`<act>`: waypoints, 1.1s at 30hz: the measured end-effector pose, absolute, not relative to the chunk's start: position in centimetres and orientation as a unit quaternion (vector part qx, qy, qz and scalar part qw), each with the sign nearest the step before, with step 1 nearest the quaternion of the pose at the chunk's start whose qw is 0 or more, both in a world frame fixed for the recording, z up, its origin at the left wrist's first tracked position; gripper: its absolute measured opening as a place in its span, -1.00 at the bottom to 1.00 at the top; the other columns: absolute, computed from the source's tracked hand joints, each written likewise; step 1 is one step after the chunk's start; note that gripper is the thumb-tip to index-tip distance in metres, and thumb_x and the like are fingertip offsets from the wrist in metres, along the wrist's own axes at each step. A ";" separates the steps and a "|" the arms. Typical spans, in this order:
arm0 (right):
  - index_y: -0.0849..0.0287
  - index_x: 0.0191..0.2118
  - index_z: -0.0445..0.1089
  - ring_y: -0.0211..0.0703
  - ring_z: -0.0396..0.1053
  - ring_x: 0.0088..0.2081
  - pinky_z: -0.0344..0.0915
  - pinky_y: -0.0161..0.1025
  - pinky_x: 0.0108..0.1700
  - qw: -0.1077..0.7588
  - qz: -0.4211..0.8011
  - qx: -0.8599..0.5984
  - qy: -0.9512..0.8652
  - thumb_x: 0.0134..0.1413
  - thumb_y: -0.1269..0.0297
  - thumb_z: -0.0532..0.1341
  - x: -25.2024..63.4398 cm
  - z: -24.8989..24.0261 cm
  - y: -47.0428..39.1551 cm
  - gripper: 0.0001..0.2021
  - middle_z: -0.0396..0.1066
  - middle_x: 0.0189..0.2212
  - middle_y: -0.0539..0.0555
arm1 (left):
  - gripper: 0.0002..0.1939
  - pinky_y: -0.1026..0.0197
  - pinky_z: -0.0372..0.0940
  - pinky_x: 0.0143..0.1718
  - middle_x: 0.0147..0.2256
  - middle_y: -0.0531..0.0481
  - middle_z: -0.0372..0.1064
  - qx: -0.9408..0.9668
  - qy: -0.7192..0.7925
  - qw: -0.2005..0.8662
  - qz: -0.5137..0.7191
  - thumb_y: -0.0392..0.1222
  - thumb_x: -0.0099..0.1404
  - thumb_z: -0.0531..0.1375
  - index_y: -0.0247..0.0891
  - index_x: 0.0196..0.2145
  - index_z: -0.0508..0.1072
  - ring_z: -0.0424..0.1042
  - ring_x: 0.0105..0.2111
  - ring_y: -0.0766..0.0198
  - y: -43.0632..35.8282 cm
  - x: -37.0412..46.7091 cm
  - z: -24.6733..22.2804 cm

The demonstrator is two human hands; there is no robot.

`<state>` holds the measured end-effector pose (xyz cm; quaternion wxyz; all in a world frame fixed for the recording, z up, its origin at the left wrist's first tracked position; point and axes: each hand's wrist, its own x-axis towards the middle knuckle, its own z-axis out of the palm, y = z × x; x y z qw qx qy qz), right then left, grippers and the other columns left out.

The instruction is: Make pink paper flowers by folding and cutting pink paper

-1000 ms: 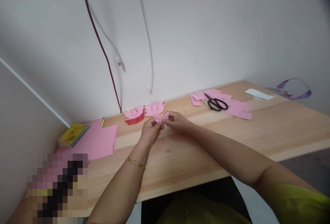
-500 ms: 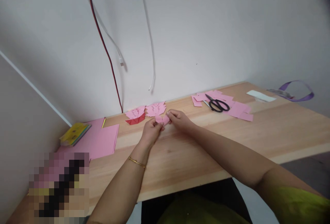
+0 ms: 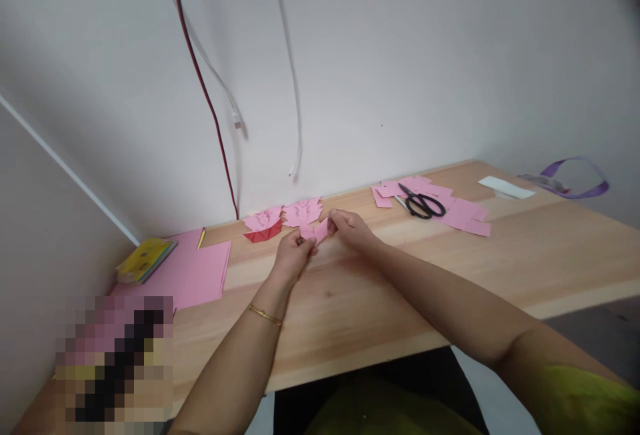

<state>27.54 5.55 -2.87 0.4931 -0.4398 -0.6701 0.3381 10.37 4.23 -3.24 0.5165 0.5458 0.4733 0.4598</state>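
A small folded piece of pink paper (image 3: 320, 231) is held just above the wooden table. My left hand (image 3: 294, 252) pinches its lower left side between thumb and fingers. At its right edge my right hand (image 3: 350, 228) grips it with closed fingertips. Just beyond my hands, against the wall, lie folded pink paper shapes (image 3: 303, 212) with jagged edges. A folded red paper piece (image 3: 263, 231) rests in front of the left one.
Black-handled scissors (image 3: 423, 203) lie on pink paper pieces (image 3: 463, 213) at the right. A white strip (image 3: 506, 187) is farther right. Large pink sheets (image 3: 203, 275) and a yellow packet (image 3: 145, 260) occupy the left. A red-black cable (image 3: 213, 111) hangs down the wall.
My right hand has shifted slightly up and to the right at the paper's edge, and the pink paper shows a little more spread. My left hand stays nearly in place.
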 end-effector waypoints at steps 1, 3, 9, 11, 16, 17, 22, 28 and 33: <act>0.20 -0.46 0.34 -0.26 0.30 -0.43 0.21 -0.31 -0.31 0.488 0.357 -0.431 -0.670 0.21 0.07 0.00 27.5 -2.9 5.6 -0.63 0.34 -0.53 -0.01 | -0.82 0.35 0.04 -0.58 -0.63 0.08 0.30 0.543 0.475 0.514 0.463 -0.18 0.00 0.28 -0.32 -0.45 0.42 0.22 -0.63 0.42 4.3 10.4 -3.4; 0.21 -0.40 0.38 -0.25 0.32 -0.39 0.22 -0.32 -0.31 0.471 0.394 -0.404 -0.678 0.11 0.06 0.13 27.4 -3.0 5.5 -0.70 0.38 -0.48 -0.01 | -0.81 0.35 0.05 -0.57 -0.63 0.08 0.30 0.541 0.476 0.512 0.468 -0.17 0.01 0.28 -0.32 -0.43 0.41 0.22 -0.63 0.42 4.4 10.4 -3.5; 0.24 -0.39 0.46 -0.23 0.32 -0.40 0.18 -0.32 -0.35 0.445 0.387 -0.430 -0.683 0.05 0.09 0.19 27.0 -3.2 5.3 -0.72 0.42 -0.48 0.02 | -0.81 0.35 0.10 -0.53 -0.60 0.07 0.33 0.569 0.454 0.515 0.452 -0.17 0.03 0.26 -0.34 -0.41 0.42 0.27 -0.59 0.40 4.2 10.4 -3.1; 0.22 -0.39 0.47 -0.22 0.33 -0.37 0.18 -0.32 -0.32 0.460 0.362 -0.440 -0.681 0.07 0.10 0.17 27.1 -2.9 5.2 -0.72 0.43 -0.44 0.03 | -0.82 0.35 0.10 -0.53 -0.61 0.07 0.33 0.575 0.465 0.503 0.448 -0.17 0.02 0.27 -0.33 -0.42 0.43 0.27 -0.60 0.40 4.1 10.5 -2.8; 0.20 -0.42 0.44 -0.23 0.29 -0.38 0.18 -0.32 -0.32 0.510 0.334 -0.440 -0.660 0.07 0.09 0.17 27.5 -2.2 5.2 -0.73 0.38 -0.48 0.01 | -0.84 0.35 0.10 -0.54 -0.61 0.08 0.33 0.573 0.467 0.504 0.447 -0.18 0.00 0.27 -0.31 -0.44 0.43 0.26 -0.61 0.39 4.2 10.4 -2.9; 0.20 -0.43 0.43 -0.24 0.28 -0.40 0.18 -0.32 -0.32 0.521 0.337 -0.444 -0.646 0.06 0.08 0.17 27.6 -2.1 5.2 -0.73 0.36 -0.50 0.00 | -0.84 0.35 0.09 -0.54 -0.62 0.08 0.33 0.572 0.469 0.504 0.445 -0.18 0.01 0.27 -0.31 -0.44 0.43 0.26 -0.61 0.40 4.2 10.3 -3.0; 0.22 -0.41 0.38 -0.26 0.26 -0.42 0.20 -0.31 -0.32 0.561 0.361 -0.472 -0.577 0.06 0.01 0.16 28.1 -2.0 5.7 -0.67 0.32 -0.51 -0.01 | -0.83 0.36 0.07 -0.55 -0.61 0.08 0.32 0.548 0.468 0.520 0.459 -0.19 0.01 0.27 -0.32 -0.43 0.42 0.25 -0.62 0.41 4.5 10.3 -3.6; 0.22 -0.36 0.36 -0.28 0.27 -0.42 0.21 -0.31 -0.33 0.491 0.437 -0.407 -0.635 -0.07 0.03 0.27 27.5 -2.5 5.4 -0.69 0.33 -0.48 -0.03 | -0.78 0.36 0.11 -0.53 -0.61 0.07 0.33 0.526 0.459 0.537 0.473 -0.16 -0.02 0.31 -0.32 -0.42 0.43 0.27 -0.61 0.41 4.6 10.3 -3.9; 0.24 -0.42 0.38 -0.23 0.32 -0.40 0.21 -0.30 -0.33 0.439 0.475 -0.378 -0.662 -0.04 0.06 0.25 27.2 -3.0 5.3 -0.70 0.40 -0.46 0.03 | -0.77 0.35 0.15 -0.49 -0.55 0.04 0.38 0.532 0.437 0.560 0.461 -0.18 -0.02 0.31 -0.34 -0.39 0.45 0.32 -0.57 0.40 4.7 10.3 -4.3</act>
